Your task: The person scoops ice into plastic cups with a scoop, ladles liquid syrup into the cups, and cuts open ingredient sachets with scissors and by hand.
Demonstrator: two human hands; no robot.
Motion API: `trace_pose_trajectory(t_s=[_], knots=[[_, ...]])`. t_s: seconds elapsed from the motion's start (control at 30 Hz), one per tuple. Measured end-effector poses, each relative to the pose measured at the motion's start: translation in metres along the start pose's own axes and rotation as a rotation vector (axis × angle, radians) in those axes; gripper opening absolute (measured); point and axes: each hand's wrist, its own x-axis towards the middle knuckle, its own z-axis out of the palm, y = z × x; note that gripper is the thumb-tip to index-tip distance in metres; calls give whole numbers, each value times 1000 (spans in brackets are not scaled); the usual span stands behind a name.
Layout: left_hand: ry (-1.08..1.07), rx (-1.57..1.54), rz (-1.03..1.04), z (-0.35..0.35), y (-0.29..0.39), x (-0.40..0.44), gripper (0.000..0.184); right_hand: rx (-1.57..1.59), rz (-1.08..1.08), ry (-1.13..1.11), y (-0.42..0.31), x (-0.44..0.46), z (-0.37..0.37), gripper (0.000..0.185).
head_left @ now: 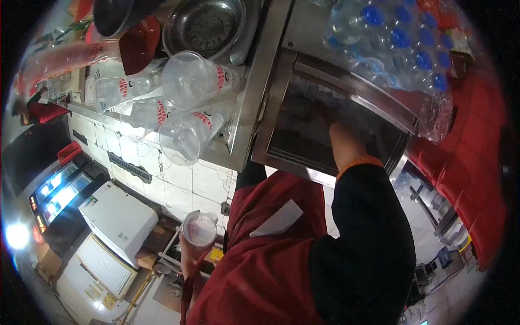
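Observation:
My left hand (190, 255) is wrapped round a clear plastic cup (200, 229), held low beside the dark red apron (271, 260). The inside of the cup is not clear from here. On the right, my right hand (327, 120) reaches down into a dark metal bin (269, 127) set in the steel counter. Its fingers are lost in the shadow, so what they hold or touch is hidden. Pale, icy-looking pieces show dimly in the bin around the hand.
Several clear plastic cups (187, 81) with red print lie on the counter left of the bin, below a metal pan (203, 24). Wrapped water bottles (390, 43) with blue caps are behind the bin. A white chest freezer (116, 216) stands on the floor at left.

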Motion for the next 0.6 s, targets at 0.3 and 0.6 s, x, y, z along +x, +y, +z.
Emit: trace_pose_trajectory(t_s=[0.3,0.6], knots=[[24,199,424,6,6,-3,82,-137,-275,-239,24,-91,-36,47],[-54,185,496,17,32,7,87,92,-140,36,59,-170,-93,50]])
